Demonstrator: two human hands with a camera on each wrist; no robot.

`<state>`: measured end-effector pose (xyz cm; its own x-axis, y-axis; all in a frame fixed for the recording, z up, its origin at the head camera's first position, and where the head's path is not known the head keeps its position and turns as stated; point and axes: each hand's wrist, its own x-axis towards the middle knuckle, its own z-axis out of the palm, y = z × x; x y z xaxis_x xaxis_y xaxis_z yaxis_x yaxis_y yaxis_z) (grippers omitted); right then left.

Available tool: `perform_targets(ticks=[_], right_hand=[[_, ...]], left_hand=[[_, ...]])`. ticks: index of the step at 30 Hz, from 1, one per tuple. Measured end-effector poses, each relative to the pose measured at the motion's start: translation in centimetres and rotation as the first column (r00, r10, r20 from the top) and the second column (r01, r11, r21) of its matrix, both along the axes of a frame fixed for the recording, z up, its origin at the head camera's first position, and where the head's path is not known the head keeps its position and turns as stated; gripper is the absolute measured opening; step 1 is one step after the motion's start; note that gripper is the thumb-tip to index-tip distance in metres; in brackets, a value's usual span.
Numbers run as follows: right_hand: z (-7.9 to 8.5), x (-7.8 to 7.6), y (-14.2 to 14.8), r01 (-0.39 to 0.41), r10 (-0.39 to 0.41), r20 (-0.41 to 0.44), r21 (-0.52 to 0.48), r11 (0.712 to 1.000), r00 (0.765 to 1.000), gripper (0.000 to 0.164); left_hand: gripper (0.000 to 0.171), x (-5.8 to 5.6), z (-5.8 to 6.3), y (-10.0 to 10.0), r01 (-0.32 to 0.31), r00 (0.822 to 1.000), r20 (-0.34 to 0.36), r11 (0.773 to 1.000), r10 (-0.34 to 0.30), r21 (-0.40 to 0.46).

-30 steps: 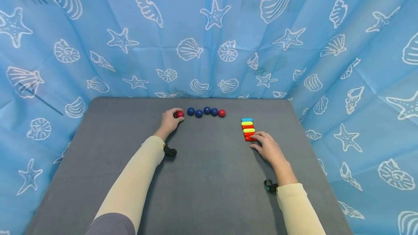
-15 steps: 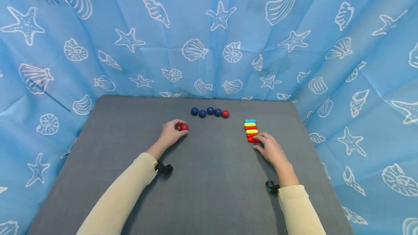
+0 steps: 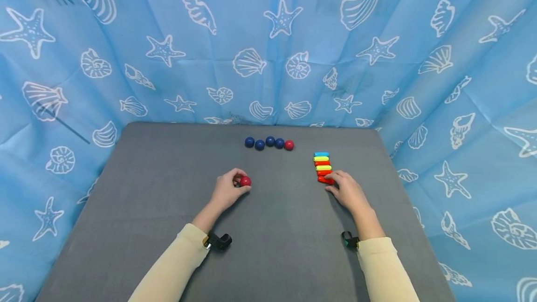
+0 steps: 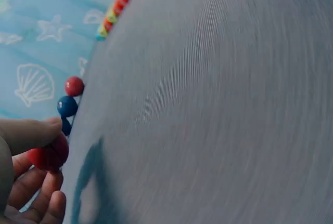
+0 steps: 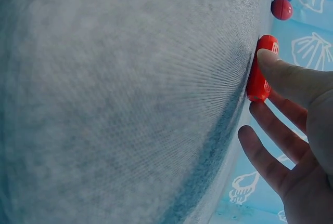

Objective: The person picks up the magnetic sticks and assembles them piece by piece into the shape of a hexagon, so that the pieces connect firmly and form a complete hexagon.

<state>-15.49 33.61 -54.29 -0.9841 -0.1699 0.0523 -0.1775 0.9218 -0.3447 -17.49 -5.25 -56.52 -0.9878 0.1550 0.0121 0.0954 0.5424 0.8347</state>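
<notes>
In the head view my left hand [image 3: 228, 190] pinches a red ball [image 3: 245, 181] between thumb and fingers over the left-middle of the table. The left wrist view shows the thumb on one side of this ball [image 4: 51, 154] and fingertips below it. At the right, my right hand [image 3: 347, 191] has its thumb and fingers on the nearest red cylinder [image 3: 325, 180] of a short column. Seen from the right wrist, the thumb lies on this printed red cylinder [image 5: 263, 70], with fingers behind its lower end; two other fingers are spread apart from it.
Several blue balls [image 3: 270, 141] and one red ball [image 3: 289, 145] form a row near the far edge of the grey table [image 3: 176, 162]. Beyond the right hand, yellow [image 3: 321, 158], red and blue cylinders lie stacked side by side. A blue shell-patterned curtain [image 3: 268, 83] encloses the table.
My left hand has carried the red ball from the left end of the ball row toward me and slightly right. The right hand stays at the red cylinder. The head view has shifted slightly.
</notes>
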Motion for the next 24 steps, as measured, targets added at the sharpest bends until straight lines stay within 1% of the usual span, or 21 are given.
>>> perform_targets(ticks=[2, 5, 7, 9, 12, 17, 21, 24], right_hand=[[-0.1, 0.1, 0.0, 0.004, -0.004, 0.005, -0.01, 1.0, 1.0, 0.038], [-0.3, 0.1, -0.1, 0.002, -0.002, 0.013, -0.024, 1.0, 1.0, 0.037], [-0.3, 0.1, -0.2, 0.006, -0.005, 0.028, -0.03, 1.0, 1.0, 0.037], [-0.2, 0.1, -0.4, 0.017, -0.015, 0.047, -0.043, 0.999, 0.999, 0.038], [-0.2, 0.1, -0.8, 0.048, -0.044, 0.081, -0.051, 0.998, 0.996, 0.038], [-0.1, 0.3, -1.8, 0.092, -0.082, 0.104, -0.089, 0.992, 0.991, 0.034], [0.2, 0.8, -3.4, 0.094, -0.08, 0.091, -0.172, 0.98, 0.993, 0.031], [0.5, 1.0, -5.2, 0.062, -0.05, 0.058, -0.227, 0.972, 0.997, 0.03]], left_hand=[[0.039, 0.4, -0.4, 0.3, 0.005, 1.0, 0.017, 0.999, -0.006, 0.049], [0.045, 0.9, -1.1, 0.7, 0.03, 0.999, 0.019, 0.995, -0.032, 0.092], [0.045, 1.1, -1.3, 0.8, 0.049, 0.999, -0.002, 0.995, -0.049, 0.092], [0.042, 1.2, -1.6, 0.9, 0.056, 0.998, -0.028, 0.996, -0.055, 0.073], [0.038, 1.1, -2.0, 1.0, 0.047, 0.998, -0.041, 0.996, -0.044, 0.074], [0.04, 0.9, -2.4, 1.0, 0.007, 0.999, -0.036, 0.993, -0.003, 0.12], [0.041, 0.9, -2.6, 1.1, 0.002, 0.997, -0.083, 0.993, 0.008, 0.121], [0.043, 1.0, -2.9, 1.3, 0.006, 0.991, -0.136, 0.994, 0.009, 0.106]])
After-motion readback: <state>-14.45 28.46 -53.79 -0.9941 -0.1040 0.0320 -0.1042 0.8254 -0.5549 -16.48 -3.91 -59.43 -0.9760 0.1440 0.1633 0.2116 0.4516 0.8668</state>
